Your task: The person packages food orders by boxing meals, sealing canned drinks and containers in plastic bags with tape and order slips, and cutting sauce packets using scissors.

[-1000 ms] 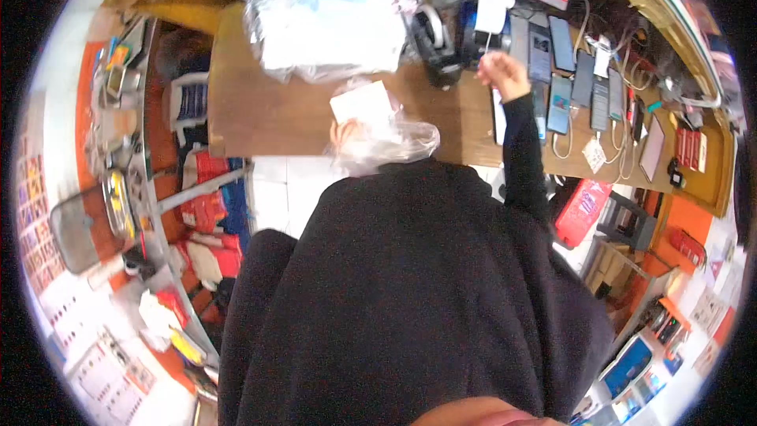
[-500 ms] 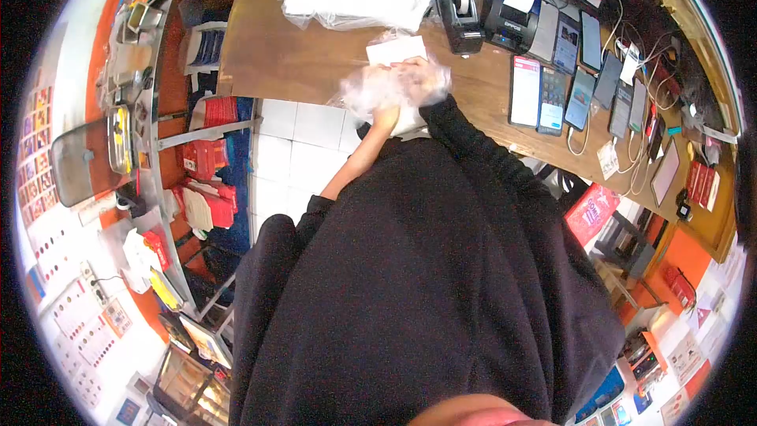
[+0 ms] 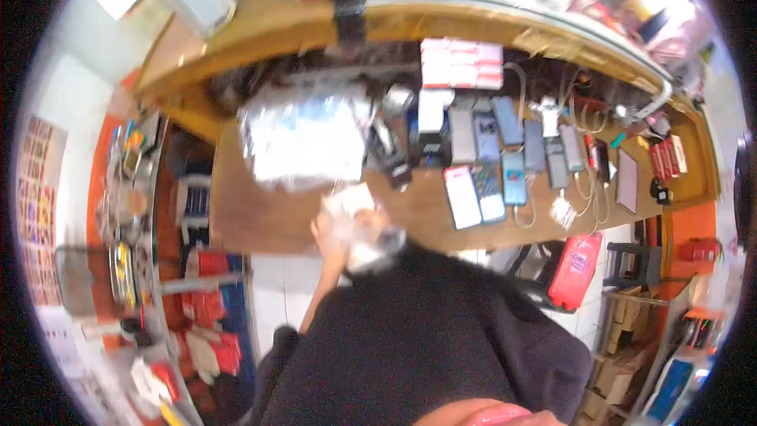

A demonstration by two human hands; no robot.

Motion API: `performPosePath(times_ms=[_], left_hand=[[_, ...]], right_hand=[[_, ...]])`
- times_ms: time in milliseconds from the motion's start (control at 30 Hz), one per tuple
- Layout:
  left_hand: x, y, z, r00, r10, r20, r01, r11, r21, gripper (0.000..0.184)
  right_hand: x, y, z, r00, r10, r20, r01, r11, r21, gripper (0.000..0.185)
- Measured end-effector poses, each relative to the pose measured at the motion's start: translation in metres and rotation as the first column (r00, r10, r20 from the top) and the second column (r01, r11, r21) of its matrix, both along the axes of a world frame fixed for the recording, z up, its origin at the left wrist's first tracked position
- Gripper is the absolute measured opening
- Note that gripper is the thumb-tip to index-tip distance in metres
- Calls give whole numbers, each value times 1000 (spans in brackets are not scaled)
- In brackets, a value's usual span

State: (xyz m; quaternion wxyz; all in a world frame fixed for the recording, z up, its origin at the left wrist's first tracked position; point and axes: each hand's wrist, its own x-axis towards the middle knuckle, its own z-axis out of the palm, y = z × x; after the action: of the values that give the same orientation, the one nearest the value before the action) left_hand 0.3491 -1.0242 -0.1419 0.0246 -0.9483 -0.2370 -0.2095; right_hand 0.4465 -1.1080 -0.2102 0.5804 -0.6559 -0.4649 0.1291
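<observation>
Near the front edge of the wooden table, both hands are at a crumpled clear plastic bag (image 3: 351,230) with a flat white rectangular item (image 3: 347,199) in or against it. My left hand (image 3: 326,238) grips the left side of this bundle, thumb and fingers bent round it. On the other side, my right hand (image 3: 371,222) has its fingers curled over the plastic, smeared somewhat by motion. The bag's lower part lies close to my black clothing. Whether the white item is a box or a card pack, I cannot tell.
Behind the hands lies a large stack in clear plastic (image 3: 303,142). A black tape dispenser (image 3: 388,154) and a small receipt printer (image 3: 430,142) stand right of it. Several phones (image 3: 463,197) with charging cables cover the right side. A raised wooden shelf (image 3: 394,22) borders the back.
The view has tilted up, bringing the back shelf into sight. My hands still hold the plastic and white item, which now looks tilted and further left below the wrapped stack.
</observation>
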Motion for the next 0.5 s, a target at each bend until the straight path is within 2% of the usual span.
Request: performPosePath(times_ms=[33,67,100,133,167,200,233,367,433,467,500], left_hand=[[1,5,3,995,-52,-90,25,958,-286,29],[1,10,6,983,-83,-167,-25,830,-558,28],[1,15,8,964,-88,-251,-132,661,-738,27],[-22,45,-89,954,-299,9,278,876,-395,24],[-18,38,-60,958,-229,-170,170,937,-304,26],[-17,35,-51,989,-132,-65,79,850,-521,25],[-15,29,-44,994,-64,-88,13,874,-486,22],[-19,37,-59,968,-215,-132,196,970,-144,16],[-11,30,-44,989,-112,-99,72,937,-342,16],[-7,29,-39,994,-58,-90,13,900,-436,16],[-4,31,-49,990,-24,-141,-39,905,-424,17]], right_hand=[[2,0,0,999,-9,43,9,1000,-7,22],[2,2,-1,997,-14,75,16,1000,-16,22],[0,0,0,995,-21,100,23,1000,-20,21],[0,0,4,991,-26,131,29,999,-22,21],[-2,0,5,987,-34,159,38,999,-20,20],[-3,0,5,981,-46,189,50,999,-16,20],[-3,2,4,974,-54,220,58,998,-13,20],[-3,2,-3,964,-84,254,94,995,-31,18],[-13,-3,3,986,-138,90,151,976,-159,19],[-13,-4,8,967,-145,208,165,983,-84,19],[-15,-8,22,934,-159,320,170,985,-6,19]])
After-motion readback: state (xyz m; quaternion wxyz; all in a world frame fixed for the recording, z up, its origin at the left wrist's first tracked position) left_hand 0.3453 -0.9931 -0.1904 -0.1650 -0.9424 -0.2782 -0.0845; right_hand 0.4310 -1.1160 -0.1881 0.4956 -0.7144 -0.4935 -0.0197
